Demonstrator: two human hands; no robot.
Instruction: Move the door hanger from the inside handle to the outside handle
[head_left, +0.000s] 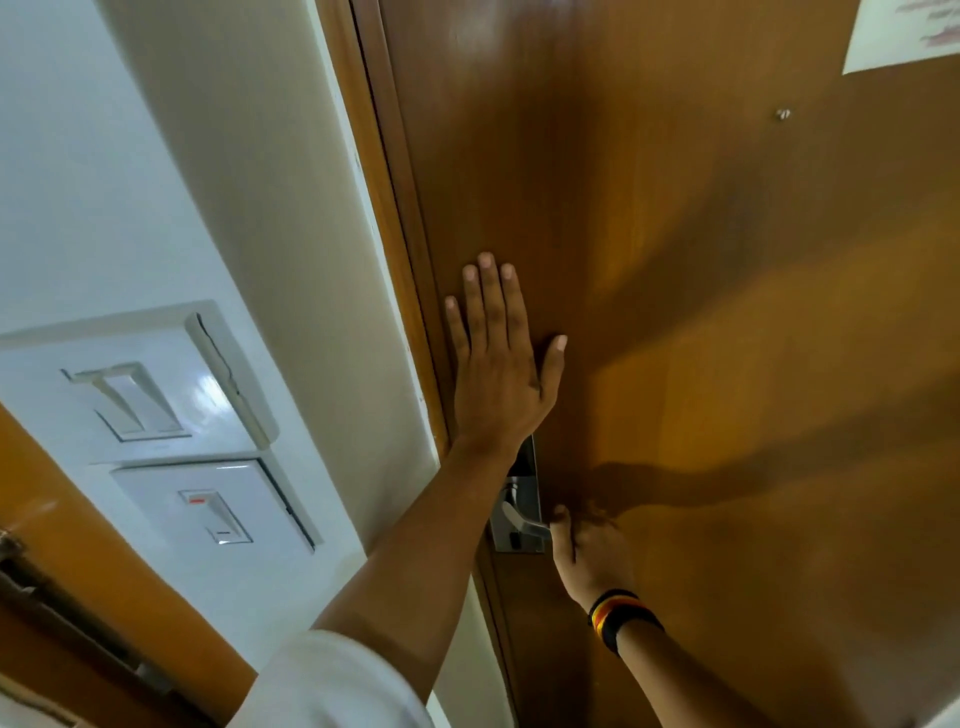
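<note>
A brown wooden door (675, 234) fills the right of the view and looks closed against its frame. My left hand (498, 358) lies flat on the door near its left edge, fingers spread and pointing up. Below it, my right hand (587, 551) is wrapped around the end of the silver lever handle (519, 519), which sits on a metal lock plate (524, 467). A striped wristband is on my right wrist. No door hanger is visible on this handle or anywhere in view.
The wooden door frame (395, 208) runs along the door's left edge. On the white wall to the left sit a light switch panel (130, 400) and a second switch (213, 514). A paper notice (904, 31) is stuck at the door's top right.
</note>
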